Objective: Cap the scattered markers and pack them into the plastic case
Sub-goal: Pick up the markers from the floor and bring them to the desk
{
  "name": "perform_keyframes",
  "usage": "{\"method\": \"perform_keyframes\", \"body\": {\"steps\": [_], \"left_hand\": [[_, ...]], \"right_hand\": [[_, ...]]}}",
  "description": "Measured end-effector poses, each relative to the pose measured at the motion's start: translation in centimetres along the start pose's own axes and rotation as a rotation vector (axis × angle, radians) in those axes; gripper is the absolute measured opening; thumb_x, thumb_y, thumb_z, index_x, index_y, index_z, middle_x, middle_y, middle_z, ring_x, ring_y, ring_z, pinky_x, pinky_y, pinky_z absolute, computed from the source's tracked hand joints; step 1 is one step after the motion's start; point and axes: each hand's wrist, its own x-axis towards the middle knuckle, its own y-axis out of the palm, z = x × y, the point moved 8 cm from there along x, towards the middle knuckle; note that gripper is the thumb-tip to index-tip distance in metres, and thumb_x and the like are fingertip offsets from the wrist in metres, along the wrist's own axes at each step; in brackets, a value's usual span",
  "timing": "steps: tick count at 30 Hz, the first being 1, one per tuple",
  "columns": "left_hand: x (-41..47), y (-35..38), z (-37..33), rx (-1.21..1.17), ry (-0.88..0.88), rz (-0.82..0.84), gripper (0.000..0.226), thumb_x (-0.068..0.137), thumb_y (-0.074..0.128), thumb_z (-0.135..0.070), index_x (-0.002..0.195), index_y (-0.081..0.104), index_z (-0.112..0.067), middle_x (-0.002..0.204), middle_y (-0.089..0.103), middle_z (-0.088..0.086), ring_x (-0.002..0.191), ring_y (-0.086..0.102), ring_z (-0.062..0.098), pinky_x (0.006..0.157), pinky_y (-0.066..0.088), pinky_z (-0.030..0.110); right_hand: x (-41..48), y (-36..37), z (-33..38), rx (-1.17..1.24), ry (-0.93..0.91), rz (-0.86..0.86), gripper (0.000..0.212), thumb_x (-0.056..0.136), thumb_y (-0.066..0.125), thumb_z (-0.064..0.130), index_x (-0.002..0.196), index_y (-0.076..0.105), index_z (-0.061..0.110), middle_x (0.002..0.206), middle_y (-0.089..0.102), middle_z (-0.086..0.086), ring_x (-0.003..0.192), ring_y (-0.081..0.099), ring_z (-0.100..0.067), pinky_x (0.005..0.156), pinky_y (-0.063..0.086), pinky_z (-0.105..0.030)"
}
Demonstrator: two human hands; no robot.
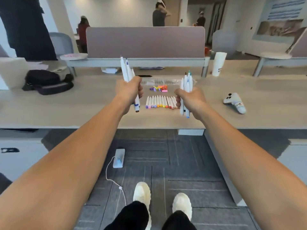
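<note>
Gathering step: both fists full.
Your left hand [129, 90] grips a marker bundle [127, 72], right hand [191, 98] a second bundle [186, 82]; sorted row [160, 102] lies between, loose caps [158, 88] & clear case [159, 82] just beyond. Next, prob.: set down, match caps.

plastic case [159, 81] blurred, cup [219, 63] lettering unreadable

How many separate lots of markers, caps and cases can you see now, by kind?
Hand-held marker bundles: 2, left bundle in left hand, right bundle in right hand
Marker row on desk: 1
Loose cap pile: 1
Clear plastic case: 1
Total: 5
Single markers too blurred to count.
</note>
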Motion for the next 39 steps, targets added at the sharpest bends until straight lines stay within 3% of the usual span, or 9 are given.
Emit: {"method": "perform_keyframes", "body": {"steps": [3,8,14,17,20,23,26,34,39], "left_hand": [[2.6,0.6,3.4,0.134,0.045,-0.056,0.017,0.088,0.054,-0.017,0.072,0.052,-0.011,0.059,0.05,0.004,0.051,0.046,0.015,0.049,0.039,0.026],[5.7,2.8,7.3,0.218,0.09,-0.008,0.02,0.088,0.053,-0.024,0.074,0.052,-0.009,0.062,0.048,0.009,0.041,0.045,0.011,0.044,0.036,0.024],[8.4,4.1,10.1,0.213,0.009,-0.012,0.027,0.089,0.058,-0.029,0.072,0.054,-0.009,0.062,0.051,0.008,0.047,0.047,0.015,0.051,0.04,0.029],[9.1,4.2,10.5,0.19,0.023,-0.046,0.031,0.087,0.059,-0.031,0.071,0.055,-0.006,0.063,0.05,0.01,0.054,0.048,0.019,0.052,0.04,0.03],[9.3,3.7,11.5,0.193,0.011,-0.075,0.038,0.083,0.058,-0.029,0.069,0.052,0.005,0.061,0.049,0.01,0.055,0.046,0.019,0.054,0.038,0.032],[9.2,3.6,13.1,0.304,-0.072,-0.08,0.034,0.083,0.059,-0.021,0.054,0.044,-0.011,0.042,0.043,-0.01,0.042,0.038,0.011,0.053,0.035,0.029],[9.1,3.4,13.1,0.386,-0.09,-0.136,0.037,0.086,0.06,-0.017,0.053,0.043,-0.017,0.033,0.041,-0.014,0.034,0.036,0.006,0.045,0.029,0.023],[10.1,2.4,14.3,0.316,-0.098,-0.151,0.034,0.076,0.062,-0.024,0.049,0.043,-0.019,0.043,0.04,-0.006,0.055,0.038,0.019,0.054,0.032,0.032],[12.2,2.4,13.8,0.507,-0.165,-0.103,0.031,0.084,0.061,-0.027,0.061,0.043,-0.014,0.057,0.045,0.003,0.048,0.044,0.023,0.035,0.033,0.019]], "right_hand": [[2.5,-0.6,-1.4,-0.155,-0.095,-0.11,0.021,0.089,0.066,0.022,0.072,0.059,0.01,0.064,0.063,-0.009,0.047,0.059,-0.014,0.046,0.046,-0.023],[5.6,-1.2,-4.9,-0.225,-0.173,-0.206,0.037,0.081,0.063,0.038,0.075,0.054,0.002,0.073,0.063,-0.022,0.061,0.057,-0.031,0.058,0.05,-0.044],[8.7,-2.4,-7.6,-0.19,-0.084,-0.17,0.038,0.081,0.066,0.034,0.075,0.054,-0.001,0.071,0.063,-0.023,0.058,0.054,-0.023,0.056,0.048,-0.039],[9.7,-2.8,-8.4,-0.138,-0.032,-0.127,0.03,0.088,0.069,0.023,0.082,0.058,-0.004,0.065,0.062,-0.011,0.059,0.055,-0.021,0.056,0.046,-0.032],[10.2,-2.7,-10.2,-0.169,-0.002,-0.084,0.027,0.085,0.068,0.025,0.072,0.056,0.005,0.063,0.057,-0.006,0.056,0.049,-0.02,0.053,0.041,-0.032],[10.4,-2.3,-10.6,-0.253,-0.011,-0.043,0.031,0.083,0.067,0.021,0.059,0.046,0.02,0.055,0.048,0.006,0.052,0.041,-0.012,0.052,0.035,-0.026],[10.6,-1.8,-10.4,-0.287,-0.039,-0.041,0.035,0.085,0.065,0.016,0.057,0.045,0.024,0.052,0.045,0.01,0.046,0.038,-0.004,0.046,0.031,-0.02],[12.2,-2.9,-12.1,-0.183,0.055,-0.147,0.032,0.08,0.066,0.037,0.064,0.053,0.013,0.058,0.054,-0.002,0.053,0.05,-0.02,0.052,0.045,-0.035],[13.8,-2.8,-12.1,-0.31,0.183,-0.048,0.022,0.082,0.065,0.025,0.07,0.054,0.011,0.058,0.055,-0.001,0.054,0.053,-0.019,0.049,0.041,-0.025]]}}
